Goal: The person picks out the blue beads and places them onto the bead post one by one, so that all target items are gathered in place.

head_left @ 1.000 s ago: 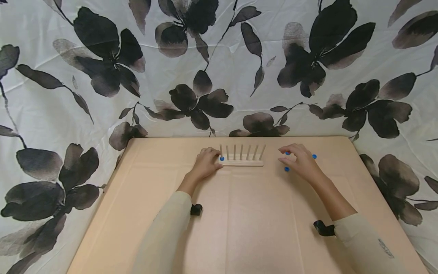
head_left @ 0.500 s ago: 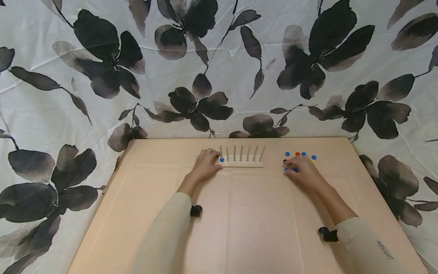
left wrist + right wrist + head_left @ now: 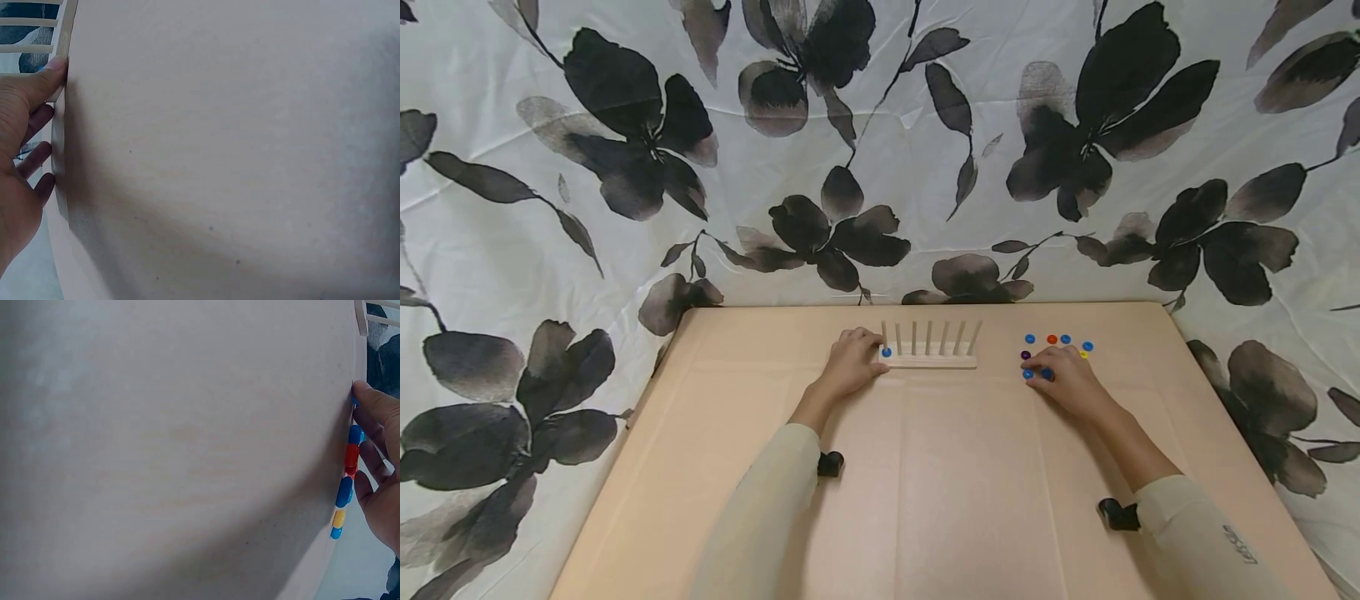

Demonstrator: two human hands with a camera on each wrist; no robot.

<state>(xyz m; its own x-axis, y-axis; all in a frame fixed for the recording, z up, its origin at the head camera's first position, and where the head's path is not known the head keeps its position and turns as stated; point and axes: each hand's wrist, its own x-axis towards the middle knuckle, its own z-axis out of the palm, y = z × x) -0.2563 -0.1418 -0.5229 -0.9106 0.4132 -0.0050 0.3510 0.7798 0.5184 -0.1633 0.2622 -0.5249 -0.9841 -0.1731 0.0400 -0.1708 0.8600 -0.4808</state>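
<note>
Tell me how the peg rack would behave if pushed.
The peg rack looks like wood, so it's probably stiff. Pushed low, it should slide on its low base; pushed at the pegs, it might tip, as they rise well above that base.

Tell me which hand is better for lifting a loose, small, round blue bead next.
Probably the right hand: it is right at one loose blue bead, while the left hand grips the pale wooden rack of pegs.

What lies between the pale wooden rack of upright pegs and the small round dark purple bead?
Just bare tan tabletop between the wooden rack and the purple bead, as the head view shows.
</note>
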